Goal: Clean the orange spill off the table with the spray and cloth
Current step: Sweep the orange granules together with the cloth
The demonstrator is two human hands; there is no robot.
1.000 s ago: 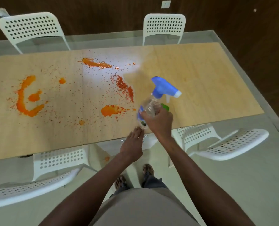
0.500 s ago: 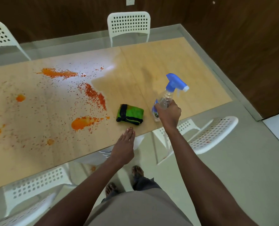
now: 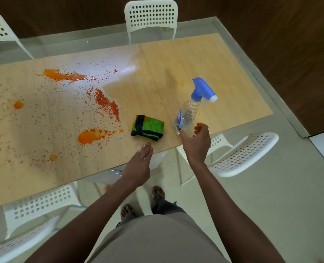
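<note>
One spray bottle stands tilted, nozzle rightward; right hand seemingly released.

Orange spill cut by the left edge; spray bottle base behind right-hand fingers.

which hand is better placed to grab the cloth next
Left. The left hand lies flat on the table edge, fingers straight, just near of the green cloth and holding nothing. The right hand is farther right, loosely curled at the base of the spray bottle.
</note>
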